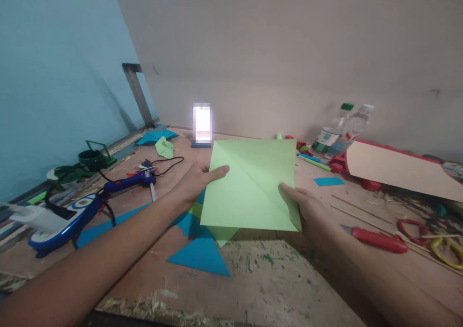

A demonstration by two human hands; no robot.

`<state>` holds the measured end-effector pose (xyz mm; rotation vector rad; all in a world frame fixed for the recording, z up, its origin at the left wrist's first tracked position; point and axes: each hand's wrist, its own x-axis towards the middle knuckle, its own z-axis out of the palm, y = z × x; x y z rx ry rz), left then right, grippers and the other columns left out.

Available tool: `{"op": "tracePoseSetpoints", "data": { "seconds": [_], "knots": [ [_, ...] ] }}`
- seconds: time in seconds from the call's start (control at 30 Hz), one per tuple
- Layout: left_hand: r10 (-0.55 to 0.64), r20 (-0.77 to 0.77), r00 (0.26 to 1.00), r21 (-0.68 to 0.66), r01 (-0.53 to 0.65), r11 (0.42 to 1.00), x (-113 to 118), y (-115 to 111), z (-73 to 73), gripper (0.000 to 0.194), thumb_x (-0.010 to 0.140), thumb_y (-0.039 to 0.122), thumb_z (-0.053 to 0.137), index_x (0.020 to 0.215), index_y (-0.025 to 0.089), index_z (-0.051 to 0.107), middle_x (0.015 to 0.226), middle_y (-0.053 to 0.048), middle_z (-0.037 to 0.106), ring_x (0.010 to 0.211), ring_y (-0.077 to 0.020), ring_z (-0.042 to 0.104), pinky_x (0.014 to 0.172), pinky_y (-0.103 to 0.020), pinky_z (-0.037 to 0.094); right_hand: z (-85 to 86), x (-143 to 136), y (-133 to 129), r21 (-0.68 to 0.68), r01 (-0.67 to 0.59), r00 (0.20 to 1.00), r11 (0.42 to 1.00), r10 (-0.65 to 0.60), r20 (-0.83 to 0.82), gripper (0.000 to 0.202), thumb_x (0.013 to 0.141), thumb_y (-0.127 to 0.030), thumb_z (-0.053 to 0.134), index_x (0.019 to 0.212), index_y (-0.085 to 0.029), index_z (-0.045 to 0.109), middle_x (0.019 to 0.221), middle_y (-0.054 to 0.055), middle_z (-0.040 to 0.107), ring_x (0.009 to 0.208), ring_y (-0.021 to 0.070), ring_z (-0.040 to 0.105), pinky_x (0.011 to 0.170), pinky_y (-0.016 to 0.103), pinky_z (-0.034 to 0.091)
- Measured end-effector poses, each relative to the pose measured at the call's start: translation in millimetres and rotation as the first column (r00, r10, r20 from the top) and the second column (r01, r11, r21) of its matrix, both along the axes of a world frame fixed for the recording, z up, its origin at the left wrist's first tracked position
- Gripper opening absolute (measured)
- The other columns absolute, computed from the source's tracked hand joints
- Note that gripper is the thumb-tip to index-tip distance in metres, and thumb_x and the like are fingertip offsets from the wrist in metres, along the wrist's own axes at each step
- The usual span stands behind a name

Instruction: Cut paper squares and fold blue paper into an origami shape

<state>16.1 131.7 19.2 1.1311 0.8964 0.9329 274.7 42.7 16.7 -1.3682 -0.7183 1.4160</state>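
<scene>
A light green square sheet of paper (249, 192) with a diagonal crease is held up above the workbench. My left hand (204, 180) grips its left edge, thumb on the front face and fingers hidden behind. On the right edge, my right hand (298, 199) pinches the sheet the same way. Beneath it lie blue paper pieces (202, 257) and another light green piece (221, 235), partly covered by the sheet. A blue hot glue gun (130, 180) rests to the left of my left hand.
A power strip (65, 228) with a white plug stands at the left. At the back are a bright phone (202, 123) and two plastic bottles (327, 136). Right of my right arm lie a red-handled tool (379, 239), wooden sticks (361, 216) and yellow-and-red scissors (444, 250).
</scene>
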Motion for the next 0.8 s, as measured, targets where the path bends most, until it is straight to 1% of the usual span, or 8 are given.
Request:
{"op": "tracePoseSetpoints", "data": {
  "seconds": [0.1, 0.23, 0.33, 0.43, 0.5, 0.63, 0.73, 0.8],
  "knots": [
    [-0.042, -0.036, 0.998, 0.017, 0.042, 0.999, -1.0, -0.2, -1.1, 0.041, 0.069, 0.043, 0.096, 0.088, 0.010, 0.081, 0.091, -0.015, 0.082, 0.076, -0.0251, 0.075, 0.067, -0.032, 0.059, 0.2, 4.8, 4.1, -0.019, 0.003, 0.998, 1.000, -0.004, -0.061, 0.019, 0.089, -0.029, 0.071, 0.100, -0.014, 0.076, 0.089, 0.014, 0.082, 0.069, 0.0281, 0.077, 0.059, 0.037, 0.061],
    [-0.078, -0.038, 0.996, 0.037, 0.079, 0.996, -1.0, -0.9, -2.4, 0.051, 0.068, 0.043, 0.096, 0.107, 0.015, 0.080, 0.109, -0.013, 0.082, 0.090, -0.0290, 0.077, 0.078, -0.037, 0.061, -1.9, 8.2, 7.3, 0.014, -0.029, 0.996, 0.999, 0.030, -0.088, 0.017, 0.086, -0.020, 0.073, 0.101, -0.012, 0.076, 0.095, 0.015, 0.083, 0.075, 0.0277, 0.079, 0.063, 0.035, 0.063],
    [-0.139, -0.026, 0.990, 0.061, 0.141, 0.988, 0.8, -2.3, -3.5, 0.056, 0.070, 0.044, 0.094, 0.116, 0.016, 0.076, 0.118, -0.014, 0.080, 0.098, -0.0309, 0.077, 0.085, -0.040, 0.062, -4.1, 7.7, 5.9, 0.045, -0.052, 0.995, 0.998, 0.056, -0.086, 0.018, 0.085, -0.019, 0.077, 0.101, -0.013, 0.077, 0.100, 0.015, 0.083, 0.081, 0.0272, 0.080, 0.070, 0.034, 0.064],
    [-0.208, -0.039, 0.977, 0.069, 0.210, 0.975, 3.2, -2.9, -6.3, 0.054, 0.074, 0.046, 0.092, 0.114, 0.014, 0.077, 0.118, -0.015, 0.080, 0.099, -0.0320, 0.077, 0.086, -0.041, 0.062, -6.9, 7.7, 3.4, 0.041, -0.056, 0.996, 0.998, 0.058, -0.061, 0.022, 0.083, -0.022, 0.082, 0.103, -0.016, 0.078, 0.104, 0.014, 0.083, 0.084, 0.0274, 0.080, 0.073, 0.035, 0.065],
    [-0.191, -0.048, 0.980, 0.061, 0.193, 0.979, 4.1, -1.7, -9.2, 0.052, 0.072, 0.046, 0.093, 0.109, 0.013, 0.077, 0.113, -0.016, 0.081, 0.095, -0.0320, 0.078, 0.084, -0.041, 0.063, -7.8, 8.7, 2.8, 0.027, -0.049, 0.998, 0.998, 0.051, -0.045, 0.022, 0.082, -0.023, 0.083, 0.102, -0.018, 0.078, 0.104, 0.014, 0.083, 0.083, 0.0283, 0.080, 0.072, 0.037, 0.065],
    [-0.083, -0.042, 0.996, 0.051, 0.085, 0.995, 3.7, 2.3, -12.3, 0.057, 0.064, 0.040, 0.097, 0.110, 0.013, 0.075, 0.103, -0.014, 0.083, 0.088, -0.0304, 0.078, 0.079, -0.040, 0.062, -3.9, 11.7, 4.8, 0.000, -0.028, 0.999, 1.000, 0.028, -0.043, 0.018, 0.082, -0.019, 0.080, 0.099, -0.017, 0.079, 0.098, 0.014, 0.084, 0.078, 0.0291, 0.080, 0.069, 0.039, 0.066],
    [-0.046, -0.026, 0.999, 0.039, 0.047, 0.998, 4.1, 2.4, -9.1, 0.061, 0.059, 0.034, 0.098, 0.111, 0.014, 0.073, 0.097, -0.012, 0.083, 0.081, -0.0289, 0.077, 0.077, -0.040, 0.062, 1.7, 13.0, 6.8, -0.020, -0.013, 0.998, 1.000, 0.012, -0.058, 0.018, 0.080, -0.014, 0.079, 0.098, -0.014, 0.078, 0.094, 0.014, 0.084, 0.073, 0.0279, 0.079, 0.066, 0.037, 0.065],
    [-0.027, -0.005, 1.000, 0.027, 0.027, 0.999, 5.5, 0.8, -5.8, 0.058, 0.060, 0.034, 0.096, 0.110, 0.015, 0.072, 0.097, -0.011, 0.082, 0.080, -0.0267, 0.077, 0.076, -0.038, 0.061, 5.6, 12.5, 6.8, -0.022, -0.013, 0.997, 1.000, 0.011, -0.079, 0.020, 0.079, -0.013, 0.078, 0.099, -0.013, 0.078, 0.094, 0.015, 0.084, 0.072, 0.0276, 0.079, 0.064, 0.036, 0.064]
  ]
}}
